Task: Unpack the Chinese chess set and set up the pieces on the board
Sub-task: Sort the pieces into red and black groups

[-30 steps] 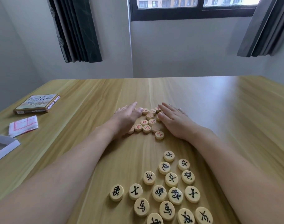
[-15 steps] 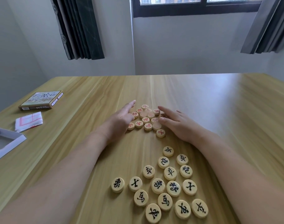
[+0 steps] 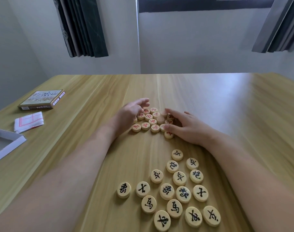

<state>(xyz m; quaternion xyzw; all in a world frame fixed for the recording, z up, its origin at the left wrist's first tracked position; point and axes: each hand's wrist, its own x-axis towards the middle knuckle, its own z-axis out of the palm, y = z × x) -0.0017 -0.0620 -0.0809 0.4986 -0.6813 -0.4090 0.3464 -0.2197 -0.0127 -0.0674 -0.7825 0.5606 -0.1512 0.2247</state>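
Note:
A cluster of round wooden pieces with red characters (image 3: 151, 120) lies mid-table, a few of them blank side up. My left hand (image 3: 130, 113) rests against the cluster's left side, fingers loosely bent over the pieces. My right hand (image 3: 184, 127) lies flat at its right side, straight fingers touching the pieces. Several pieces with black characters (image 3: 174, 193) lie face up near me, between my forearms. The folded board cloth (image 3: 29, 121), white with red lines, sits at the left.
The chess set's box lid (image 3: 42, 99) lies at the far left of the wooden table (image 3: 226, 101). A white open tray (image 3: 9, 144) pokes in at the left edge. Wall, window and dark curtains stand behind the table.
Both hands stayed around the red pieces and drew slightly apart. The left fingers lifted and curled a little; the red pieces now show more between the hands.

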